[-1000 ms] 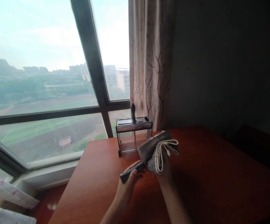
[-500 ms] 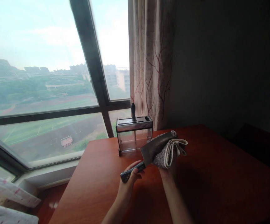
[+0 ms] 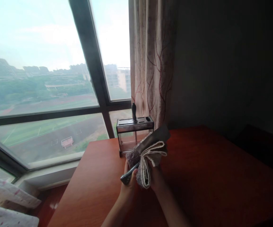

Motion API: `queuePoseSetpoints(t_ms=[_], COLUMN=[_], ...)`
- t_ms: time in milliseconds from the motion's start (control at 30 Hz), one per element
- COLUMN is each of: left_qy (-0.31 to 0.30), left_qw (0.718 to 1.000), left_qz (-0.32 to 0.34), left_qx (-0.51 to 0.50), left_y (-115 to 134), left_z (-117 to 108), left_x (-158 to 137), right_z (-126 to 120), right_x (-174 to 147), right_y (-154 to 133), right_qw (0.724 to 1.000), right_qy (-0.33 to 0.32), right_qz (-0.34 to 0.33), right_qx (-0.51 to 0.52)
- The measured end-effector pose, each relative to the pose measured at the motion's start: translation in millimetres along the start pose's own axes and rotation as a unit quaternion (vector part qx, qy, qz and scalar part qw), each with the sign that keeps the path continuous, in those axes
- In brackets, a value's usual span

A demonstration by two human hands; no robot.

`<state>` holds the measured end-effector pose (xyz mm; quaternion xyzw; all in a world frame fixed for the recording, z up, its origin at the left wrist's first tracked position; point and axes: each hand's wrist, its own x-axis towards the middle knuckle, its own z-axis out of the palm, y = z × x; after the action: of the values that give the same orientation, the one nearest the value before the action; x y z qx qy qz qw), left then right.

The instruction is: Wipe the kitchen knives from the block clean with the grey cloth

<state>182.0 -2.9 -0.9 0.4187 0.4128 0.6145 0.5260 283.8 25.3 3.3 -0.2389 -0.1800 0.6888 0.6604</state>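
A cleaver [image 3: 156, 136] with a broad dark blade and black handle is held over the table, blade tilted up to the right. My left hand [image 3: 129, 181] is closed round its handle. A folded grey-and-white cloth [image 3: 148, 160] wraps the blade near the handle, fuzzy side against the metal and pale folds facing me. My right hand [image 3: 154, 176] grips the cloth from below and the right; its fingers are mostly hidden behind the folds. The blade's far end sticks out past the cloth.
A knife block [image 3: 135, 127] with a metal slotted top and clear sides stands near the table's back edge, one black-handled knife [image 3: 133, 112] in it. The reddish wooden table [image 3: 98, 183] meets a window on the left. A patterned curtain [image 3: 154, 63] hangs behind.
My right hand has slid the cloth down and left along the blade toward the handle, baring the blade's far end. My left hand keeps its hold on the handle.
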Motion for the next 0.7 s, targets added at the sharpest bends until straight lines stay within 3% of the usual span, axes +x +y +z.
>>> queuePoseSetpoints(t_ms=[133,267,500,700], left_qy=[0.007,0.003,-0.056,-0.092], left_qw=[1.0,1.0,0.998,0.995], left_qz=[-0.019,0.011,0.016,0.015], left_qx=[-0.009,0.009,0.009,0.03], left_y=[7,17,19,19], left_z=[-5,-6,-5,-11], left_x=[3,2,0,1], right_z=[4,3,-20,-34], right_x=[-5,-4,12,14], right_y=[0,-5,-9,-35], right_qw=[0.996,0.993,0.998,0.995], right_qy=[0.006,-0.001,0.044,0.023], right_qz=[-0.048,-0.083,-0.01,-0.009], right_qx=[-0.079,-0.084,0.037,0.094])
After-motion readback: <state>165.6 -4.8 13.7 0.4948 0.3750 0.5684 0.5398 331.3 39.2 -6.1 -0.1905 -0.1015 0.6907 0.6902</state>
